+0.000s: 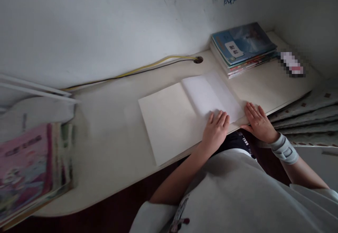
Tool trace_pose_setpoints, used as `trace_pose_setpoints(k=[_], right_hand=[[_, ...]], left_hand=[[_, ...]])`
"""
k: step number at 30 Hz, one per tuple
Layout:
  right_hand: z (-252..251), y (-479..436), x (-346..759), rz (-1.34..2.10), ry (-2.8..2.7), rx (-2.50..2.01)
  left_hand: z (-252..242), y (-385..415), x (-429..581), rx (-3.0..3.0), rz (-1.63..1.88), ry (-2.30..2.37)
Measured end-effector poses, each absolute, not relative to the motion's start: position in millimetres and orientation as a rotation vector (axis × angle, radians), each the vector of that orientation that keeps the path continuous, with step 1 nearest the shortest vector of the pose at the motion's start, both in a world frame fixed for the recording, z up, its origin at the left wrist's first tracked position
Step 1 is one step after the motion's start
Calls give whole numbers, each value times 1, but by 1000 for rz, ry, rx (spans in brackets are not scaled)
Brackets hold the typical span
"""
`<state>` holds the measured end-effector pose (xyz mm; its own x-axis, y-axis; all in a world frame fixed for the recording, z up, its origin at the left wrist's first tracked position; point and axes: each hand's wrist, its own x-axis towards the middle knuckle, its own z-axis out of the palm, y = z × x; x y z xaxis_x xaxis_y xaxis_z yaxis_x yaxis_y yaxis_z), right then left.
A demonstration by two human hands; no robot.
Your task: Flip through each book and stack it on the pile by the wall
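Observation:
An open booklet of pale paper lies on the cream desk, with a whiter, slightly raised page across its middle. My left hand rests on the near edge of this white page, fingers spread and flat. My right hand lies palm down to the right, its fingertips at the near right corner of the paper. It holds nothing. A grey wrist brace wraps my right wrist.
A stack of books with a blue cover stands against the wall at the far right, next to a pixelated object. A pink-covered pile of books sits at the near left. A yellow cable runs along the wall into a desk grommet.

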<state>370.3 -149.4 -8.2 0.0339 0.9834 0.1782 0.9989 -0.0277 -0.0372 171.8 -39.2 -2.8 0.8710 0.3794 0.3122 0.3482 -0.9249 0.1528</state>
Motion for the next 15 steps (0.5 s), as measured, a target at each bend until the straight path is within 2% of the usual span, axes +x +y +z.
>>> trace_pose_setpoints(k=[10, 15], right_hand=[[10, -138, 386, 86, -2098, -1968], [23, -122, 399, 387, -1662, -1898]], left_hand=[[-4, -39, 173, 2984, 707, 354], [-10, -38, 172, 2816, 1034, 317]])
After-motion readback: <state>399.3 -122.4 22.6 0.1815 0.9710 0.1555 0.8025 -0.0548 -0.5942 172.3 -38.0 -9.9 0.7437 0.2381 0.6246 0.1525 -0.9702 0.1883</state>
